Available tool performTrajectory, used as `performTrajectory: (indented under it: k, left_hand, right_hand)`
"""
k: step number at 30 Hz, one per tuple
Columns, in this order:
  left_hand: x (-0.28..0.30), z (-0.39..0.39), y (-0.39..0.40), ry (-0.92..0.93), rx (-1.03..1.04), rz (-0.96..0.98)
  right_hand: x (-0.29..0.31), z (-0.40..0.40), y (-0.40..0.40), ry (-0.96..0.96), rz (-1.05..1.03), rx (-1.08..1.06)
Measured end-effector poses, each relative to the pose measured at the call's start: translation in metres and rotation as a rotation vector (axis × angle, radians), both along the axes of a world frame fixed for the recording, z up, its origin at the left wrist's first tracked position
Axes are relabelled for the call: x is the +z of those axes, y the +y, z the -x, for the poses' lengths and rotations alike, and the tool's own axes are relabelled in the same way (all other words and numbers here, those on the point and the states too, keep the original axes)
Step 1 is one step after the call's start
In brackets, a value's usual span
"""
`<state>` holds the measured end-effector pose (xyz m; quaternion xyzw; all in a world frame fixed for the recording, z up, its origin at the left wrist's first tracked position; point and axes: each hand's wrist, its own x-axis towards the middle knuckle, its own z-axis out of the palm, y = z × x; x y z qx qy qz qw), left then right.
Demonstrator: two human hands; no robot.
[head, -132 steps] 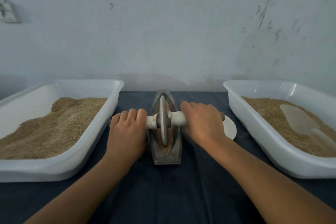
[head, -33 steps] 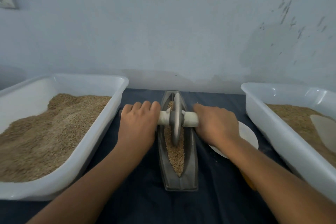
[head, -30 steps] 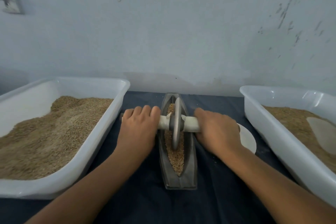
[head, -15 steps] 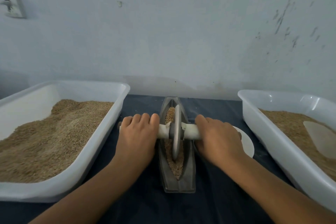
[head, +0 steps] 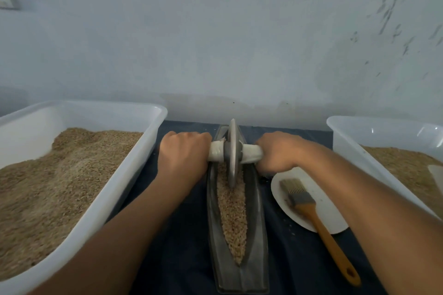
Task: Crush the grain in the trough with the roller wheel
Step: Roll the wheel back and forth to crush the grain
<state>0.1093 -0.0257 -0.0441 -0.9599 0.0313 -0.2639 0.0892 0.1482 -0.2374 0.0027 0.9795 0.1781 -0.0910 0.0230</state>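
Observation:
A long grey boat-shaped trough (head: 256,242) lies lengthwise on the dark cloth, filled along its groove with tan grain (head: 233,218). The grey roller wheel (head: 232,153) stands upright in the groove at the trough's far end, on a white-wrapped axle. My left hand (head: 183,155) grips the axle's left end. My right hand (head: 278,152) grips its right end. Both fists hide the axle's tips.
A white tub (head: 100,199) of grain stands at the left, a second white tub (head: 354,148) of grain at the right. Between trough and right tub a white plate (head: 328,213) carries an orange-handled brush (head: 318,220). A wall rises just behind the trough.
The wheel has rolled away from me, from the middle of the trough to its far end, with both hands on the axle. The brush on the plate has come into view.

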Motion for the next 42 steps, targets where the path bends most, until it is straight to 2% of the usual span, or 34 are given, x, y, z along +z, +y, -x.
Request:
performTrajectory:
  k: [3, 5, 12, 21, 32, 36, 42]
  left_hand:
    - [-0.002, -0.008, 0.002, 0.01, -0.001, 0.021]
    - [-0.003, -0.009, 0.002, 0.001, -0.002, 0.029]
    - [0.0, 0.004, -0.003, -0.039, -0.008, -0.013]
    - [-0.007, 0.058, -0.008, -0.053, -0.023, 0.025]
    - [0.008, 0.105, -0.011, 0.077, -0.073, 0.035]
    - [0.007, 0.101, -0.007, 0.083, -0.084, 0.039]
    - [0.0, 0.071, -0.004, 0.058, -0.058, 0.024]
  right_hand:
    - [0.005, -0.008, 0.003, 0.121, -0.049, -0.007]
    - [0.006, -0.008, 0.003, 0.137, -0.052, -0.014]
    - [-0.009, -0.001, -0.004, -0.07, -0.053, 0.01]
    - [-0.036, 0.057, -0.01, -0.524, -0.082, -0.009]
    - [-0.044, 0.119, -0.016, -0.758, -0.1, 0.089]
    - [-0.041, 0.119, -0.016, -0.73, -0.077, 0.06]
    - [-0.034, 0.084, -0.013, -0.527, -0.054, -0.003]
